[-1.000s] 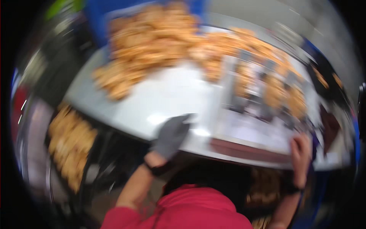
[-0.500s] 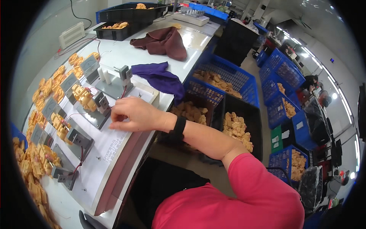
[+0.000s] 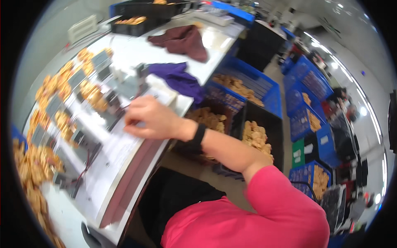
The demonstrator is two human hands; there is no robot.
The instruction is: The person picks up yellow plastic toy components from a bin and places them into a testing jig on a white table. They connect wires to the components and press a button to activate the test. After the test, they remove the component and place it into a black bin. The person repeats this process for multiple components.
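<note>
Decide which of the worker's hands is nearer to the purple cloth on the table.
Right. The right hand rests on the white table just below-left of the purple cloth; the left hand is out of view.

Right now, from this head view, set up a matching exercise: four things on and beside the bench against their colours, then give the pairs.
Things:
1. folded cloth at the bench edge
2. crumpled cloth farther along the bench
3. crate beside the bench
4. wristband behind the right hand

Colours:
A. blue
B. black
C. purple
D. dark maroon

Pairs: 1-C, 2-D, 3-A, 4-B
</note>
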